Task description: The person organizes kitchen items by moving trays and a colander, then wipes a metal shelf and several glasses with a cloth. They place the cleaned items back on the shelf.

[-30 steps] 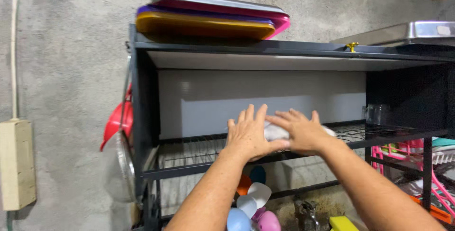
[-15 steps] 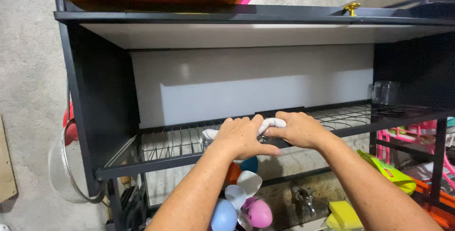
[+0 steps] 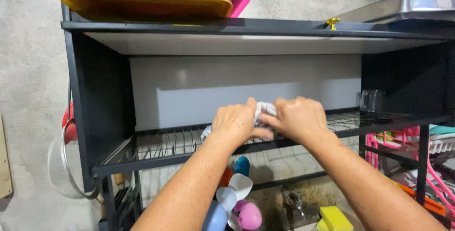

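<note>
Left hand and right hand, fingers curled, meet over a crumpled white cloth and pinch it between them at the front of the black wire rack shelf. The cloth is bunched and mostly hidden; a loose end trails left along the shelf, its long axis running roughly left to right. A clear glass stands well apart at right.

packages: none | labels: none | signs: none | screens: none
</note>
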